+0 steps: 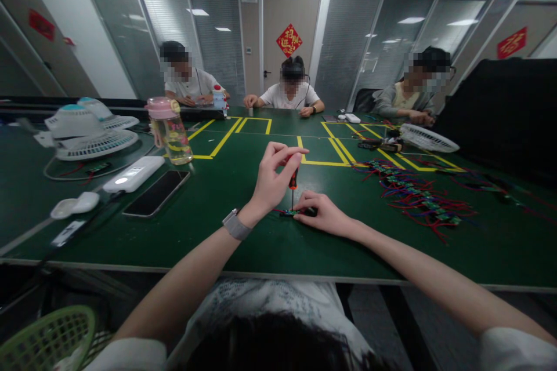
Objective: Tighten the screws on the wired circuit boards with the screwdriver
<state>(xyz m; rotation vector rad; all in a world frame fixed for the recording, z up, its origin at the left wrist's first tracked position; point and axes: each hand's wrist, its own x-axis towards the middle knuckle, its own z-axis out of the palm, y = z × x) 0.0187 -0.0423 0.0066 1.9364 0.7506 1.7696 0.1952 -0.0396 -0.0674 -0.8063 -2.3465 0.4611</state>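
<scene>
My left hand (pixel 276 174) is closed around the upper part of a screwdriver (pixel 293 181) with a red and black handle. The screwdriver stands upright, its thin shaft pointing down at a small green circuit board (pixel 287 213) on the table. Low on the table, my right hand (pixel 322 214) pinches the board's right side, with the thumb and fingers close to the screwdriver tip. A dark part shows beneath its fingers. The exact contact of the tip is too small to make out.
Several wired circuit boards (pixel 418 194) lie in a row to the right. On the left are a phone (pixel 157 192), a white power strip (pixel 134 174), a pink-lidded bottle (pixel 174 133) and white fans (pixel 96 139). Yellow tape (pixel 324 163) marks the green table (pixel 243 252). Three people sit opposite.
</scene>
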